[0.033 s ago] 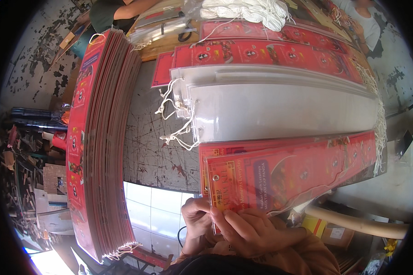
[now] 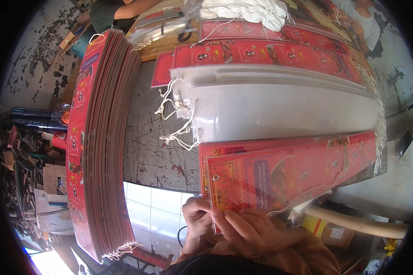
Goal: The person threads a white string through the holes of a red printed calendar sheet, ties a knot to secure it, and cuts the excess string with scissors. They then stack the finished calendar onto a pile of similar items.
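A long red printed hanging strip (image 2: pixel 284 183) in clear plastic slants across the table's near edge, with a punched hole near its left end. My left hand (image 2: pixel 196 219) is closed, thumb and fingertips pinching the strip's near left corner. Right beside it, my right hand (image 2: pixel 250 229) is closed over the near edge, fingers curled on the plastic. Whatever lies between the fingertips is hidden. A thin white cord (image 2: pixel 314 190) trails along the strip's near side. Another red strip (image 2: pixel 205 153) lies partly beneath this one.
Beyond lie pale strips (image 2: pixel 284 112), backs up, with knotted white cords (image 2: pixel 179 135). Red strips (image 2: pixel 261 54) and a white cord bundle (image 2: pixel 245 13) are farther back. At left stands a tall strip stack (image 2: pixel 108 137) on the scratched grey table (image 2: pixel 156 156). Two people are at the far side.
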Demonstrator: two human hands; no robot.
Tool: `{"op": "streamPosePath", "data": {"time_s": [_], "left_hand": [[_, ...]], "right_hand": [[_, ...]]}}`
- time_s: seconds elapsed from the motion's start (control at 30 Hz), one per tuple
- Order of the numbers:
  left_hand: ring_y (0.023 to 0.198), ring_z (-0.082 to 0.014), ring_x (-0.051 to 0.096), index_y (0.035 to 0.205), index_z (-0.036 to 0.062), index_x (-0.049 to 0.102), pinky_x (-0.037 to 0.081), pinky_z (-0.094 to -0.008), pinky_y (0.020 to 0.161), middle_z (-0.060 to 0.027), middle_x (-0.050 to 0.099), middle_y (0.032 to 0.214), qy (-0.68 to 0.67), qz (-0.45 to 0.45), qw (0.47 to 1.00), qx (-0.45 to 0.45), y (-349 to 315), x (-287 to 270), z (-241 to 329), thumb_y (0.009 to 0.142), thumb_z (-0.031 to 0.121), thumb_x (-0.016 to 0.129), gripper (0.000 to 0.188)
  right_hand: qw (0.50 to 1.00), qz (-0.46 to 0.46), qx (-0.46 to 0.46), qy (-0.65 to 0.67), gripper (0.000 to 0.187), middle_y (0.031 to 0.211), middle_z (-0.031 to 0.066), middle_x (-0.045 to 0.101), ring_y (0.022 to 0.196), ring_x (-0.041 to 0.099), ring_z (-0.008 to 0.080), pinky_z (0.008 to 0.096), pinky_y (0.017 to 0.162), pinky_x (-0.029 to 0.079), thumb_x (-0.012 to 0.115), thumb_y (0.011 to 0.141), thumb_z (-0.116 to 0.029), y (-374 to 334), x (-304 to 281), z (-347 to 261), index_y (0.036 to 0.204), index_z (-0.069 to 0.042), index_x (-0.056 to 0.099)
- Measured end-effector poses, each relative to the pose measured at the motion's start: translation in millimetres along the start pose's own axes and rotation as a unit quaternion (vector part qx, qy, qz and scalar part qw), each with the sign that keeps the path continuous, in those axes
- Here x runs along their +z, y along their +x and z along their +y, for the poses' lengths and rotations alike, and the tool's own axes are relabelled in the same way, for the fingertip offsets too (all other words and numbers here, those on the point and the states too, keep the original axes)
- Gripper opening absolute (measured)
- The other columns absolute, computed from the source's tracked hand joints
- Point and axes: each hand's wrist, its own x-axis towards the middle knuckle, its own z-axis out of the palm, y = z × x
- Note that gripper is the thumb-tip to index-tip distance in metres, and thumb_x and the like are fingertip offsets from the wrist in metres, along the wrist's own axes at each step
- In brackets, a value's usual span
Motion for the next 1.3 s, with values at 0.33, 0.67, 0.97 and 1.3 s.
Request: {"op": "streamPosePath", "data": {"time_s": [0.33,0.67,0.97,1.3], "left_hand": [[0.071,-0.0168,0.063,0.076,0.0023,0.057,0.051,-0.0282,0.065,-0.0108,0.065,0.078,0.004,-0.064,0.998,0.004,5,0,-5,0.079,0.011,0.067,0.013],[0.080,-0.0178,0.062,0.083,0.0020,0.056,0.050,-0.0284,0.070,-0.0129,0.063,0.091,-0.070,-0.033,0.994,-0.081,-5,-5,-7,0.078,0.008,0.067,0.013],[0.084,-0.0176,0.060,0.091,0.0020,0.055,0.049,-0.0277,0.072,-0.0137,0.061,0.098,-0.144,0.049,0.977,-0.147,-14,-4,-15,0.078,0.007,0.067,0.018],[0.084,-0.0124,0.054,0.107,-0.0024,0.043,0.044,-0.0237,0.075,-0.0096,0.056,0.093,-0.035,-0.082,0.980,-0.178,1,1,24,0.089,0.012,0.048,0.024]], "right_hand": [[1.000,0.009,0.015,0.023,0.030,0.099,0.0065,0.051,0.077,0.051,0.0140,0.0233,0.065,0.048,0.058,0.080,-0.016,-1,-3,3,0.106,-0.001,0.062],[0.998,0.008,0.011,0.066,0.030,0.102,0.0070,0.049,0.076,0.052,0.0135,0.0249,0.064,0.047,0.058,0.079,-0.014,-6,-1,1,0.105,-0.001,0.062],[0.998,0.003,0.009,0.067,0.030,0.105,0.0044,0.053,0.081,0.052,0.0117,0.0252,0.068,0.046,0.056,0.077,-0.017,-8,-3,-7,0.103,-0.004,0.064],[0.992,-0.088,0.046,0.082,0.049,0.107,0.0165,0.051,0.080,0.052,0.0193,0.0290,0.071,0.046,0.051,0.074,-0.013,-9,16,10,0.116,0.012,0.049]]}}
